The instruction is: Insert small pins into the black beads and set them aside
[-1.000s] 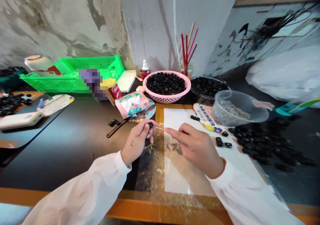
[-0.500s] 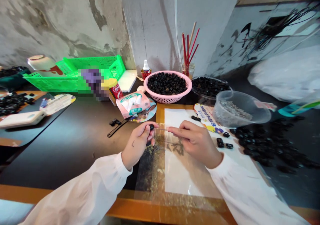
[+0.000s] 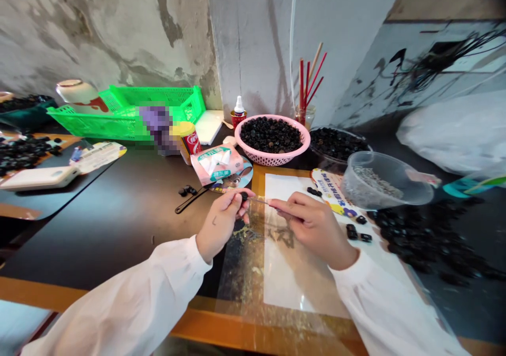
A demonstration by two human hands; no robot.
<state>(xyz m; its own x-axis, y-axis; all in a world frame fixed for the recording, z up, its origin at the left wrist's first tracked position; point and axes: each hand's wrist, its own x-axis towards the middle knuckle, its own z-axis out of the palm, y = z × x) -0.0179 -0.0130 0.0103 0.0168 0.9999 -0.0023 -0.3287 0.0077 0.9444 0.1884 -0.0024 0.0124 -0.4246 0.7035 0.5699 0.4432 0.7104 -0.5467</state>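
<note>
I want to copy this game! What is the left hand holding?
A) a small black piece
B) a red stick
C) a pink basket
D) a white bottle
A. The left hand pinches a small black piece, while the right hand holds a thin metal pin.

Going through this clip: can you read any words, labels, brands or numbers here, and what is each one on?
Nothing can be read for certain.
Tissue packet: green lettering, too blurred to read.
Red can: white script, too blurred to read.
Small squeeze bottle: label too small to read.
Printed card beside the white sheet: coloured lettering, too small to read.
Printed card at far left: too small to read.
</note>
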